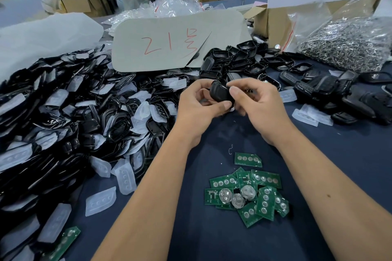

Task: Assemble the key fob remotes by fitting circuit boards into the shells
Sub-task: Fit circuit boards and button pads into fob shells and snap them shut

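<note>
Both hands meet above the middle of the bench (318,176), sharing one black shell (220,92) held up off the cloth, probably so it can be turned and pressed from both sides. The left hand (197,106) has its grip clamped on the shell, thumb under the lower edge and fingers curled behind it; the right hand (257,105) pinches the shell's right end, its thumb lying across the top, which looks like a squeeze to seat or close the parts. Whether a board already sits inside cannot be told, since the fingers cover the opening. The green circuit boards (248,190) lie in a loose pile just in front of the forearms, near enough to pick from. Empty shells and clear button pads (70,112) are heaped to the left, and what appear to be finished fobs (331,89) gather at the right, suggesting a left-to-right flow of work.
</note>
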### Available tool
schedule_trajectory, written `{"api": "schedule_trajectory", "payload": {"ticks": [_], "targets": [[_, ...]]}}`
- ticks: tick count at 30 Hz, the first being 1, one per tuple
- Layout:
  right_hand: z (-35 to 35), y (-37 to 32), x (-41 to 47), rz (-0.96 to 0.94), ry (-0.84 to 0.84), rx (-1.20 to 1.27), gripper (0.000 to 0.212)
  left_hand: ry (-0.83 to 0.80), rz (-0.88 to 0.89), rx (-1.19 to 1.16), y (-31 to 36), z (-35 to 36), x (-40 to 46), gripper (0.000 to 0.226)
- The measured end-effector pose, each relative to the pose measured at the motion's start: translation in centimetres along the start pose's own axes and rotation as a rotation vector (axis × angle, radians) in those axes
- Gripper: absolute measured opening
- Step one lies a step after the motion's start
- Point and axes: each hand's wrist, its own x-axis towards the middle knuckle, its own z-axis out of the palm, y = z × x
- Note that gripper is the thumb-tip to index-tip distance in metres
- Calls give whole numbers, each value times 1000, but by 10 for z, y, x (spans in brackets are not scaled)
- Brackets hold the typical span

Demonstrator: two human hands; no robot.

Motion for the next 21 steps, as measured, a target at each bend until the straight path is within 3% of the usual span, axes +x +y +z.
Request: {"api": "schedule_trajectory", "payload": {"ticks": [8,14,21], "targets": [[0,1,3,77,-44,73,15,-106,-98,-275,3,-5,1,33],[-4,-3,5,142,-93,191,21,-139,-131,-301,6,-3,0,41],[-2,-7,3,161,-92,193,40,-146,-123,-274,4,-3,2,34]]}}
